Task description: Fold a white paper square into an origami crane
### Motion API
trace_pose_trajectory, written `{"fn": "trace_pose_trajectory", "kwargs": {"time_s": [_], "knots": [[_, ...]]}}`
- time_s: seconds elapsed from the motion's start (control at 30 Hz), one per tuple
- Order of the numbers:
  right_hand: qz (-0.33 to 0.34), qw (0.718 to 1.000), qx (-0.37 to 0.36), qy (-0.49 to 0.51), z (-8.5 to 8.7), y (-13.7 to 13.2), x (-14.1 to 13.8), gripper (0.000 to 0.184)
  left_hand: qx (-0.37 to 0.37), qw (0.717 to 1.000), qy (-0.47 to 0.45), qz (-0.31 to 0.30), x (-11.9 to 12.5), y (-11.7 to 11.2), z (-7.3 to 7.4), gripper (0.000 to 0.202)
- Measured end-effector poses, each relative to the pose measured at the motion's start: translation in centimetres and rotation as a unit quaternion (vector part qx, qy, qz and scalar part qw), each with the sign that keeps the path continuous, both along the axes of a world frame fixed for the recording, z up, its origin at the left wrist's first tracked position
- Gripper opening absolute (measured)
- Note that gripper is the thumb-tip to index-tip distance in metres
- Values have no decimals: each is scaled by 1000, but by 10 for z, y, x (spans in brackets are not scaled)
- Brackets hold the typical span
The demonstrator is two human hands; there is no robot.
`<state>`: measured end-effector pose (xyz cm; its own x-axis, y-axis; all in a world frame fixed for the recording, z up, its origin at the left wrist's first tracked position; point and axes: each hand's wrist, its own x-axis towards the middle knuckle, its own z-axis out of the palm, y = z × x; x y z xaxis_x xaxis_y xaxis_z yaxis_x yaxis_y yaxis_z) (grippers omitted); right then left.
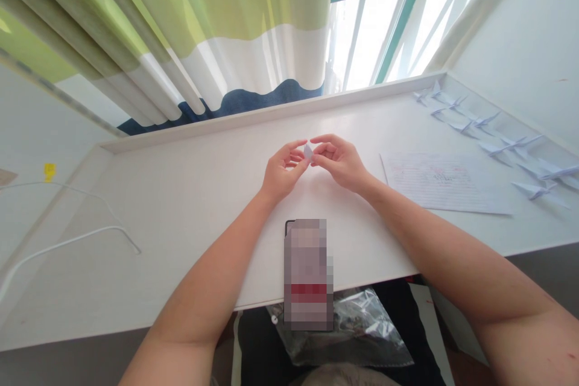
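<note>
My left hand (281, 170) and my right hand (339, 161) meet above the middle of a white desk (181, 205). Between their fingertips they pinch a small folded piece of pale paper (308, 151). Both hands have curled fingers closed on it. The paper is tiny and its exact shape is hard to make out.
A phone (308, 274) lies at the desk's near edge. A lined sheet of paper (441, 183) lies to the right, with several folded paper cranes (493, 132) along the right wall. A white cable (72, 241) runs at the left. A curtain (190, 30) hangs behind.
</note>
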<state>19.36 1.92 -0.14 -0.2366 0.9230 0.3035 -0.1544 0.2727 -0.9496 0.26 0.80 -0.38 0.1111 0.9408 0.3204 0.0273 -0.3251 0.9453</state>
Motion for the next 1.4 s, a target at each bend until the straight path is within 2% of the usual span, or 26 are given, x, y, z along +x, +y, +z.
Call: {"fn": "trace_pose_trajectory", "kwargs": {"time_s": [0.13, 0.33, 0.67, 0.9, 1.03, 1.23, 1.4], "knots": [[10, 1000, -2, 13, 1, 0, 0, 46, 23, 1000, -2, 4, -2, 2, -3, 35], [39, 999, -5, 3, 2, -2, 3, 44, 60, 998, 3, -22, -8, 8, -6, 30], [48, 999, -21, -2, 3, -2, 4, 45, 45, 998, 18, 34, -10, 9, -10, 21], [40, 999, -19, -4, -1, 0, 5, 44, 120, 986, 83, 78, -10, 4, 0, 12], [43, 999, -20, -8, -1, 0, 5, 44, 168, 977, 91, 95, -10, 2, 3, 7], [47, 999, -20, -10, 0, -1, 5, 47, 176, 971, 121, 112, -9, 1, 2, 5], [50, 999, -17, -15, 1, -2, 5, 50, 179, 971, 124, 102, -10, 1, 2, 6]]}}
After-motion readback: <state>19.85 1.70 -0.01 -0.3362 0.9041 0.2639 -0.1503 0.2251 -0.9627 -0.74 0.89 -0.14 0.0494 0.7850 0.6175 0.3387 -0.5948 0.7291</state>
